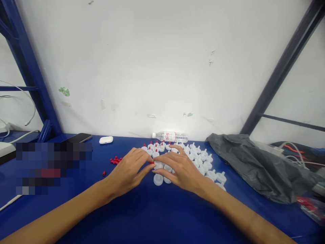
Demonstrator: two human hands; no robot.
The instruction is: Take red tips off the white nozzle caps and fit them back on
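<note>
Left hand (129,167) pinches red cap (152,163) between fingers; right hand (183,167) curls fingers around white nozzle cap (158,165), grip unclear.

Left hand (130,167) pinches beside right hand (185,168) (both angled inward).

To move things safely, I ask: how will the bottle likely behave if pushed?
The bottle probably rolls, since it is rounded and lies on its side. It may not roll far: the wall is close behind and white nozzles stand in front. Its clear, thin-looking plastic would perhaps dent if squeezed.
</note>
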